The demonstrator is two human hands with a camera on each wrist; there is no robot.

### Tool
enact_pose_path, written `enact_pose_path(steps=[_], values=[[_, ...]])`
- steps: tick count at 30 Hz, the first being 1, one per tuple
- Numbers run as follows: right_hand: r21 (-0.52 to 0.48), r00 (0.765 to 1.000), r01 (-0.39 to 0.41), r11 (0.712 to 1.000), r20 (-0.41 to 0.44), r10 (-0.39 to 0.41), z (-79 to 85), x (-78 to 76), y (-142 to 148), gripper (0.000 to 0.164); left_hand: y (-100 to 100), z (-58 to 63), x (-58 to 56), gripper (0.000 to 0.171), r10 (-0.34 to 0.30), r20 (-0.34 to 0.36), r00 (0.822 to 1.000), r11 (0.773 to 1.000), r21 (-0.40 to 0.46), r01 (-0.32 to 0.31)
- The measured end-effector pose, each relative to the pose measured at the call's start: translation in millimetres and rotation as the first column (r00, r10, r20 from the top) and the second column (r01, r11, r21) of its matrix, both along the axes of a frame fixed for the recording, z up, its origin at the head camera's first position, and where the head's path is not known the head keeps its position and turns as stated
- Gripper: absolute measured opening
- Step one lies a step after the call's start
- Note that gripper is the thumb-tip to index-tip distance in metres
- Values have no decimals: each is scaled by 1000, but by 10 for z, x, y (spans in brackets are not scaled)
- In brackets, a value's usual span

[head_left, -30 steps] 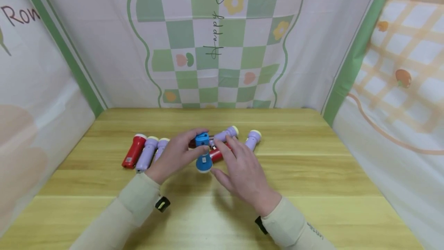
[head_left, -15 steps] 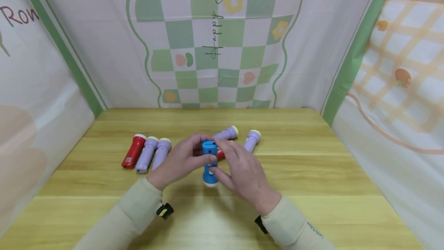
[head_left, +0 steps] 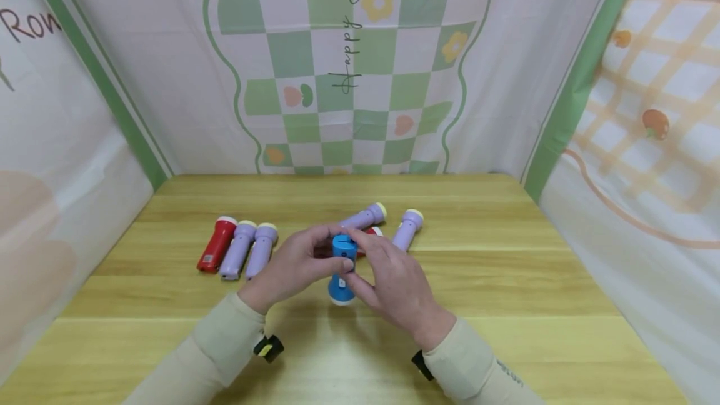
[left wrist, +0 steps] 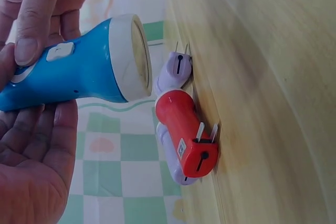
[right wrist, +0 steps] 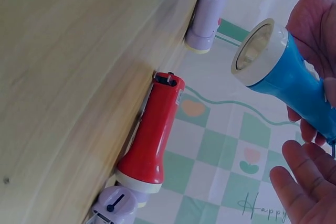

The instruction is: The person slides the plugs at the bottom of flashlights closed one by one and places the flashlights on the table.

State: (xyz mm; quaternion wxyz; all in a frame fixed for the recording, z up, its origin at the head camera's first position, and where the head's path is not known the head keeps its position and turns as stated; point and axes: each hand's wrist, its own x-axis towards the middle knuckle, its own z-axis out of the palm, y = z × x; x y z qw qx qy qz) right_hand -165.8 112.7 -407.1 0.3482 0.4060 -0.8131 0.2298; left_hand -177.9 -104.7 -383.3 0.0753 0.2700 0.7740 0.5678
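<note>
**Blue flashlight between two hands, six others on a wooden table**

Nearest: two beige sleeves [head_left: 208, 342], a black wristband [head_left: 269, 349] showing at each.

Left hand [head_left: 292, 264]: gripping the blue flashlight [left wrist: 89, 72], thumb in front, fingers curling behind.

Right hand [head_left: 396, 283]: resting its thumb on the same flashlight beside the white switch [left wrist: 60, 51]; visible fingertips reaching out, slightly apart. Whether it is pinching, cannot tell.

Blue flashlight: hanging lens end down between the hands, above the wooden table [head_left: 337, 361], not touching it.

Beyond, to the left, three lying side by side: outer red flashlight [head_left: 218, 245], middle lavender flashlight [head_left: 239, 250], inner lavender flashlight [head_left: 262, 252].

Behind the hands: half-hidden red flashlight [left wrist: 184, 124], its metal prongs [left wrist: 200, 130] sticking out. To its right, one lavender flashlight [head_left: 407, 230] is lying apart; farther back, another lavender flashlight [head_left: 365, 215] is slanting.

Farthest: green-and-white checked cloth [head_left: 334, 124], hanging behind the table.
</note>
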Motion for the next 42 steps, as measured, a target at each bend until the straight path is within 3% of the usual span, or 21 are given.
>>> enact_pose_path(steps=[15,30,42], values=[[-78,997,-64,995,27,67,-16,-6,16,41,30,41,62,34,45,2,999,999,16,-45],[-115,994,-113,987,0,113,-2,-2,20,36,70,75,124,30,70,-33,997,997,47,-69],[-137,992,-128,982,-6,129,19,6,27,34,98,105,154,29,108,-86,990,994,26,-106]])
